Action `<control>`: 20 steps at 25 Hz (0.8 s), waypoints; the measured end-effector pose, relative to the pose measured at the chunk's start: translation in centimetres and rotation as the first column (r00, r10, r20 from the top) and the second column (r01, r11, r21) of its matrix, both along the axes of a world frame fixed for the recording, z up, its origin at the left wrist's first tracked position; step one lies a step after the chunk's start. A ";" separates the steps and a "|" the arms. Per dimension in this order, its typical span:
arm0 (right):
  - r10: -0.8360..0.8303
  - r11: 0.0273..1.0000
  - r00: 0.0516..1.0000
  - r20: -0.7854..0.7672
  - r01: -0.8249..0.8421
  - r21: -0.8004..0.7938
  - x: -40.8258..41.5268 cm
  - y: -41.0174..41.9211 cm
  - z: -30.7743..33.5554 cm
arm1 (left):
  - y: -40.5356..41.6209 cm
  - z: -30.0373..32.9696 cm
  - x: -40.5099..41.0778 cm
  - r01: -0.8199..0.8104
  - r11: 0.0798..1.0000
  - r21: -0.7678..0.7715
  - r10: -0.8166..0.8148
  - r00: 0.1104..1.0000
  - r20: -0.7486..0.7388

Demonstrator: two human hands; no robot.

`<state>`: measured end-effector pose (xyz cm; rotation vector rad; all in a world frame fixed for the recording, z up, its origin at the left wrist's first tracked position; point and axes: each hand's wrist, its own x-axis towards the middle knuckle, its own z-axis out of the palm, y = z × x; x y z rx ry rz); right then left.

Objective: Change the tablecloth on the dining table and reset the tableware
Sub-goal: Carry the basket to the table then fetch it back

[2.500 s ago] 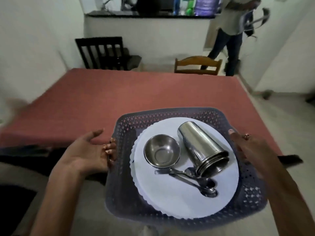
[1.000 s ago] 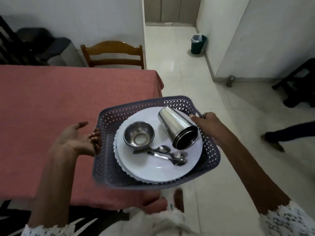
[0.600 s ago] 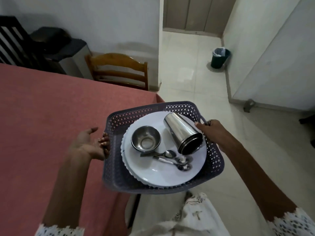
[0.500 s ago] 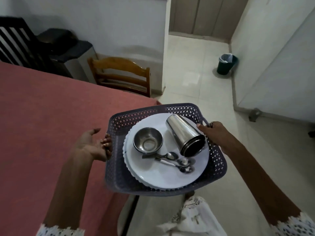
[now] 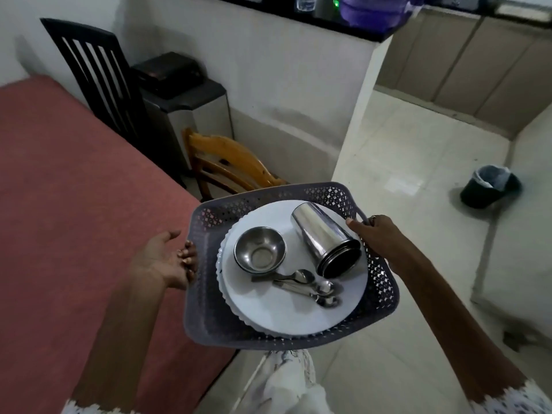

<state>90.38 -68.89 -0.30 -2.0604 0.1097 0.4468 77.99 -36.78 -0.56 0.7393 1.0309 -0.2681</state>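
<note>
Basket (image 5: 206, 312) at frame centre, off the tabletop (image 5: 59, 204) edge, tabletop lying left. Left hand (image 5: 162, 259) curled under left rim; right hand (image 5: 378, 239) clamped on right handle. Tumbler (image 5: 324, 239) lying diagonally on plates (image 5: 286, 315).

Home dining area: clothed table (image 5: 59, 204), chairs (image 5: 230, 165), kitchen counter (image 5: 328, 19).

No legible text, label, brand, number or sign appears anywhere in the head view.
</note>
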 end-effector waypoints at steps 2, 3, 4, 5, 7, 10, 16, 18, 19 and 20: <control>0.065 0.998 0.998 0.006 -0.065 0.003 5.4 0.9 -0.4 | 0.4 -0.4 3.5 -0.058 0.998 0.005 0.058 0.998 0.014; 0.095 0.995 0.995 0.004 -0.095 0.007 8.2 1.4 -0.8 | 0.6 -0.6 5.5 -0.084 0.996 0.007 0.083 0.996 0.020; 0.125 0.992 0.992 -0.002 -0.125 0.010 11.2 2.0 -1.2 | 1.0 -0.7 7.7 -0.112 0.994 0.008 0.112 0.994 0.020; 0.156 0.988 0.988 -0.007 -0.156 0.001 14.0 2.7 -1.4 | 1.4 -0.7 9.7 -0.143 0.990 0.014 0.143 0.990 0.018; 0.227 0.974 0.974 -0.027 -0.227 0.002 19.6 4.5 -1.3 | 2.0 -0.4 13.4 -0.223 0.975 0.014 0.222 0.975 0.019; 0.321 0.947 0.947 -0.023 -0.320 0.022 27.9 7.3 -1.2 | 2.7 0.1 18.9 -0.313 0.949 0.025 0.313 0.950 0.016; 0.529 0.847 0.846 -0.060 -0.532 -0.025 44.6 14.4 -2.3 | 4.3 -0.1 29.5 -0.524 0.850 0.055 0.525 0.851 0.010; 0.608 0.792 0.791 -0.064 -0.611 -0.026 48.7 17.0 -2.3 | 4.2 -0.1 32.0 -0.589 0.806 0.054 0.591 0.806 -0.022; 0.642 0.765 0.764 -0.065 -0.644 -0.017 51.1 18.6 -2.2 | 4.3 -0.3 33.4 -0.624 0.780 0.050 0.625 0.780 -0.013; 0.672 0.739 0.738 -0.067 -0.674 -0.010 53.2 20.2 -2.0 | 4.3 -0.3 34.8 -0.668 0.743 0.041 0.668 0.744 -0.010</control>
